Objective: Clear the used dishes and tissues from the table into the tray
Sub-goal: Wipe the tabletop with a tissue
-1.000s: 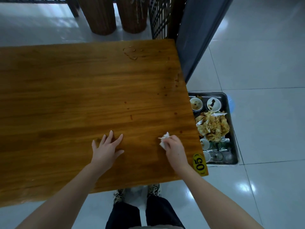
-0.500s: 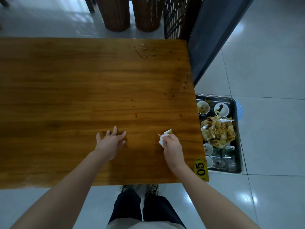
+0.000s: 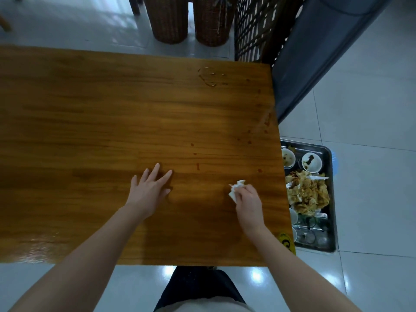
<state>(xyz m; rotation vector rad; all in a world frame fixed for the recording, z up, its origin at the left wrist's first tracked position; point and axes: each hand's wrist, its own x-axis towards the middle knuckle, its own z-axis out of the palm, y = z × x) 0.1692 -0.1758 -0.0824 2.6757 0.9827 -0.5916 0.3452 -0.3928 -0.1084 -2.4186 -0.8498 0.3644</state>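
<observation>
**Tissue (image 3: 236, 191) gripped in right hand (image 3: 248, 199); tray (image 3: 332, 199) on floor at right**

I see my right hand over the near right part of the table (image 3: 90, 131), its fingers curled round a crumpled white tissue. The tissue pokes out on the far left side of the fist. I cannot tell whether it touches the wood.

My left hand (image 3: 149, 191) lies flat on the table, well apart to the left. Its fingers are straight and spread wide, holding nothing.

Small reddish spots (image 3: 198, 166) dot the wood just beyond the tissue, with more toward the right edge. A wet ring (image 3: 208, 77) sits near the far edge. A yellow sticker (image 3: 287, 242) marks the near right corner, partly hidden by my right forearm.

The metal tray rests on the tiled floor just beside the table's right edge, its left part tucked under the tabletop. At its far end stand two small bowls (image 3: 311, 162) with dark residue. A heap (image 3: 308, 194) of stained, crumpled paper fills the middle. The near end holds cups and glassware, too blurred for me to count.

Two wicker baskets (image 3: 170, 19) stand on the floor beyond the table's far edge.
</observation>
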